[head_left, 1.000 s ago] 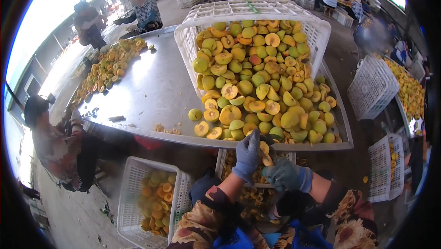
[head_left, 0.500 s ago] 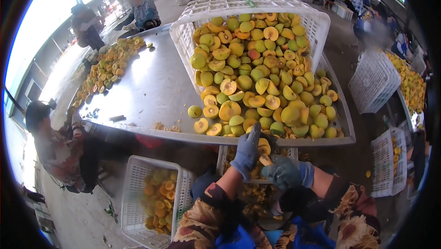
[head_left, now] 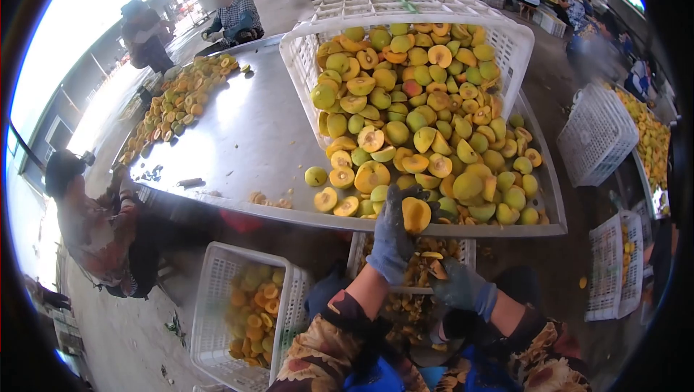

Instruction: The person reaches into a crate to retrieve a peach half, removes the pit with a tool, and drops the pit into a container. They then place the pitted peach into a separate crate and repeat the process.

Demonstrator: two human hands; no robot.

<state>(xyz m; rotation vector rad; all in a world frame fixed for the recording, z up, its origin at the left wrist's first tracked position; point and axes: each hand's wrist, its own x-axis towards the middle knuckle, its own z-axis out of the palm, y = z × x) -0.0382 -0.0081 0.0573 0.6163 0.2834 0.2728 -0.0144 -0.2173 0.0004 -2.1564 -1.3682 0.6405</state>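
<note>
My left hand (head_left: 393, 244), in a blue-grey glove, holds a yellow peach half (head_left: 416, 215) at the front edge of the metal table (head_left: 246, 139). Lower and to the right, my gloved right hand (head_left: 463, 287) is closed around a small tool with a tan end (head_left: 438, 269); its working tip cannot be made out. Just beyond my left hand, green-yellow halved peaches (head_left: 405, 139) spill out of a tipped white crate (head_left: 517, 52). Under my hands, a white crate (head_left: 358, 251) contains scraps and pieces.
A white crate (head_left: 204, 312) of peach halves stands on the floor at left. More cut fruit (head_left: 173, 106) lies along the table's far left edge. A person (head_left: 94, 226) sits at the left; others work further back. White crates (head_left: 600, 132) stand at right.
My hands have drawn apart: the left has turned the peach half up toward the table edge, while the right has moved down and right with the tool. The view has shifted slightly.
</note>
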